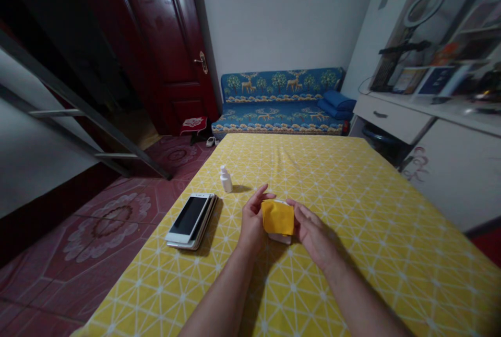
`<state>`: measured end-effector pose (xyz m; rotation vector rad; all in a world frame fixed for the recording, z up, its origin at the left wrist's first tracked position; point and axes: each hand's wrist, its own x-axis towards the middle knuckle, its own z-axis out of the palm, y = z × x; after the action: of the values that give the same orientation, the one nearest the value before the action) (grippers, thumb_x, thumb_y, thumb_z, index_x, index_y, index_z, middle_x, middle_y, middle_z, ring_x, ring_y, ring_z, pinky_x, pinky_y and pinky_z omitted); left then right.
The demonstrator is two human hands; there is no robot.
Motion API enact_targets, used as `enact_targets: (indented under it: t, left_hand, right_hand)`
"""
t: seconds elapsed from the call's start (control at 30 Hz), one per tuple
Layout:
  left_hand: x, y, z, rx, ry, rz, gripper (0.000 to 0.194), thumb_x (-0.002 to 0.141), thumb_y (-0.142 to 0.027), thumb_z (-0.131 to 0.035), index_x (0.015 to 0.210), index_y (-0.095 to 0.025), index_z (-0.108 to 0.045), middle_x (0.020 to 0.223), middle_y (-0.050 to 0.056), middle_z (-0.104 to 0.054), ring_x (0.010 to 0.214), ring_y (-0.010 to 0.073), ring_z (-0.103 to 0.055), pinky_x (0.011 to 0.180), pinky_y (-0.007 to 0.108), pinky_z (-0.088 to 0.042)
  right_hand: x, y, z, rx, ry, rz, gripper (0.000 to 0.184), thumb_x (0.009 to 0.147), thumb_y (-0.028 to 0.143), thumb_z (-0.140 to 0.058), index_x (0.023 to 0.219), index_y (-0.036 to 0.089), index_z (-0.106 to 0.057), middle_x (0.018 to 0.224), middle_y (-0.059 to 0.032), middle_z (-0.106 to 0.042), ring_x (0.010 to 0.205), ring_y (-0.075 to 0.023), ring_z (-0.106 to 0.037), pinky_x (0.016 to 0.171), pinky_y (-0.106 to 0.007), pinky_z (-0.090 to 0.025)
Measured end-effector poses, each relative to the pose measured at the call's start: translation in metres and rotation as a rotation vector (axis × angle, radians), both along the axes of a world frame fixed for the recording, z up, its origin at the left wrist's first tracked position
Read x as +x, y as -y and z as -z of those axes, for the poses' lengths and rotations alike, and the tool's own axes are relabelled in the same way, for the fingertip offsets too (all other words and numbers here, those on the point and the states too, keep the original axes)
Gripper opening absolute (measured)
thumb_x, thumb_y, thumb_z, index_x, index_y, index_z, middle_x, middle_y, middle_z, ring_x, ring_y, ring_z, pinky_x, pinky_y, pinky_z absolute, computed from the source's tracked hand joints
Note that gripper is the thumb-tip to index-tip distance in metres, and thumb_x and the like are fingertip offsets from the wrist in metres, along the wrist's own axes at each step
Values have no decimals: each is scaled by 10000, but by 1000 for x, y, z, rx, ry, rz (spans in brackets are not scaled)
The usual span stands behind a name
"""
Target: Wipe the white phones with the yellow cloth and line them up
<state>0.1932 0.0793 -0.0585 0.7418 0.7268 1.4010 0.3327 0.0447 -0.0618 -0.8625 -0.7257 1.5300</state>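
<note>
Between my two hands, above the table, is a small folded yellow cloth [278, 218]. A pale, flat thing [279, 238] shows below its lower edge, and a white rim peeks out at the top; what kind of thing it is I cannot make out. My left hand [252, 218] grips the left side, with its index finger stretched out past the top. On the right side, my right hand [311, 230] holds the edge between thumb and fingers. To the left lies a white smartphone [190, 218] on top of other flat devices. A small white spray bottle [226, 180] stands upright behind it.
A yellow cloth with white lines covers the table [329, 175]. Beyond its far edge is a blue patterned sofa [270, 112]. A metal ladder [117, 139] leans at the left near a red door [156, 29]. White drawers [391, 118] stand at the right.
</note>
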Motion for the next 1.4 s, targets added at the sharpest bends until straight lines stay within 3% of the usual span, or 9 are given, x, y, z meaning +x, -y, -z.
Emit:
enact_targets:
  t: [0.17, 0.37, 0.57, 0.77, 0.93, 1.13, 1.27, 1.4]
  left_hand:
    - [0, -3, 5, -30, -11, -19, 560, 589, -267, -868, 1124, -233, -706, 1013, 43, -697, 762, 159, -672, 698, 287, -521]
    - [3, 0, 0, -75, -3, -16, 520, 572, -265, -873, 1063, -201, -716, 885, 33, -704, 698, 151, -663, 672, 279, -509]
    - [2, 0, 1, -71, -73, -25, 465, 556, -271, -858, 987, -151, -731, 842, 60, -724, 660, 151, -650, 649, 277, -492]
    - [-1, -2, 5, -132, -37, 60, 474, 608, -242, -774, 1064, -130, -712, 776, 59, -718, 651, 149, -640, 639, 258, -482]
    - [-4, -2, 8, -125, -7, 164, 485, 706, -461, -748, 1056, -126, -730, 687, 32, -646, 577, 129, -587, 555, 242, -456]
    - [-3, 1, 18, -50, -172, 366, 473, 610, -389, -892, 953, -99, -746, 777, 98, -718, 619, 149, -635, 625, 279, -486]
    - [-1, 1, 16, -80, -84, 265, 395, 582, -364, -909, 821, -131, -699, 691, 42, -690, 569, 123, -620, 562, 239, -475]
    - [1, 2, 10, -103, -26, 191, 415, 552, -357, -924, 797, -145, -664, 689, 18, -682, 583, 117, -622, 579, 240, -502]
  right_hand:
    - [-1, 4, 0, 6, 87, -120, 449, 746, 461, -774, 1127, 242, -685, 1124, -73, -735, 971, -263, -695, 766, -352, -551]
    - [5, -2, 7, -49, 127, 85, 297, 762, 502, -735, 919, 250, -750, 961, -54, -763, 799, -235, -684, 594, -310, -518]
    - [8, -6, 9, -10, 150, 103, 296, 735, 496, -745, 893, 245, -751, 960, -59, -765, 863, -264, -699, 732, -369, -542]
    - [9, -7, 17, 16, 208, 268, 262, 730, 474, -763, 846, 240, -732, 874, -26, -753, 824, -245, -683, 716, -336, -525]
    - [10, -7, 17, 65, 266, 319, 276, 746, 487, -746, 847, 231, -717, 879, -27, -741, 846, -248, -669, 716, -324, -521]
    - [8, -7, 8, -53, 5, 253, 361, 725, 568, -742, 890, 248, -716, 872, -37, -749, 820, -269, -685, 706, -380, -547]
    - [5, -6, 2, 11, -77, 95, 610, 739, 759, -601, 1028, 233, -709, 1007, -87, -749, 958, -302, -681, 775, -425, -550]
    - [0, -2, -1, 106, 14, 3, 568, 695, 638, -737, 1083, 224, -698, 1123, -95, -727, 1068, -305, -652, 861, -411, -535]
